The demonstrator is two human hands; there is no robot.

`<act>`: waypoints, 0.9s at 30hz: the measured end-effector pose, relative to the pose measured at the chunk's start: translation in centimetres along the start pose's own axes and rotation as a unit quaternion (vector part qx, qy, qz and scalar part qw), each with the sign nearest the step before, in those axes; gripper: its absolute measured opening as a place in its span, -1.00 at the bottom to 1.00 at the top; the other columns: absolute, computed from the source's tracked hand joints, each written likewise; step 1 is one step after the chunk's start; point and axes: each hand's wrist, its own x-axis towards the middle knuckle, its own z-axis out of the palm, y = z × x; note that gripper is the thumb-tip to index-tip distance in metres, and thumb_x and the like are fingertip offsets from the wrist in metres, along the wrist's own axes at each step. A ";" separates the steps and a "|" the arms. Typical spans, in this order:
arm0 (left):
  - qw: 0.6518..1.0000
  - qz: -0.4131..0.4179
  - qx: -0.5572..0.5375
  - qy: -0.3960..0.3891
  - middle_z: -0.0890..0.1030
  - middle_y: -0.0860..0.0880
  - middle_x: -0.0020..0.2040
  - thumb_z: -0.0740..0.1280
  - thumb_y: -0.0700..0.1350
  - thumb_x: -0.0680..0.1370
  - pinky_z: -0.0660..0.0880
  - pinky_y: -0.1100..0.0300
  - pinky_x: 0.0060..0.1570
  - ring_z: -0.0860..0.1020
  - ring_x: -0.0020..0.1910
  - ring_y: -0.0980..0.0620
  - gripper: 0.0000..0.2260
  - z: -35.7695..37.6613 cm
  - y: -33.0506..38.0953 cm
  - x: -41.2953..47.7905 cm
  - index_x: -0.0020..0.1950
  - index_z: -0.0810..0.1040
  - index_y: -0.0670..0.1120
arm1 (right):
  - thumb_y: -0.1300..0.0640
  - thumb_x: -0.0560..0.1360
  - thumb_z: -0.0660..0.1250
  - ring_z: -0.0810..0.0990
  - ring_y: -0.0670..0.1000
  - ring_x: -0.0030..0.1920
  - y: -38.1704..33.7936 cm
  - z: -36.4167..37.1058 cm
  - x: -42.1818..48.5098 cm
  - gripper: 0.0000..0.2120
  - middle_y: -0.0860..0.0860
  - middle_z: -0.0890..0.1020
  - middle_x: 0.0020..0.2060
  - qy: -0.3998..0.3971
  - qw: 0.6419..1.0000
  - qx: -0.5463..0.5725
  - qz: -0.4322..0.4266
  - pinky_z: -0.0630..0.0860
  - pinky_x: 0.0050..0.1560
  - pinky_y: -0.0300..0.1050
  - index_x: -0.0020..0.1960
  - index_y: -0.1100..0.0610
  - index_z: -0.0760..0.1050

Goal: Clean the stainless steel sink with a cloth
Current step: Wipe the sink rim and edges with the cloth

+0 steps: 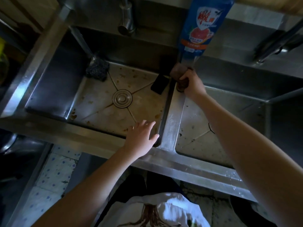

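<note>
The stainless steel sink has two basins. The left basin (98,102) has brown stains on its floor and a round drain (122,99) in the middle. My right hand (191,86) grips a brownish cloth (177,72) on the divider (172,122) between the basins, at the foot of a blue detergent bottle (203,27). My left hand (141,136) is held with fingers spread and relaxed over the front right corner of the left basin, holding nothing. Whether it touches the steel is unclear.
A dark scouring pad (97,69) lies in the back left corner of the left basin. A flat black rectangular object (159,86) leans near its back right. A tap (127,18) hangs above the back. The right basin (229,112) has a few dark specks.
</note>
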 end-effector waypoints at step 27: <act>0.997 -0.013 -0.036 0.068 0.45 -0.06 0.26 0.24 0.03 0.56 0.35 -0.02 0.19 0.44 0.19 -0.14 -0.66 -2.7 -10.1 -8.2 0.30 0.44 -0.05 | 0.24 0.40 0.36 0.40 0.25 0.23 -7.9 9.0 -23.3 -0.55 0.14 0.44 0.29 -0.014 0.980 -0.198 -0.026 0.31 0.25 0.14 0.25 -0.06 0.49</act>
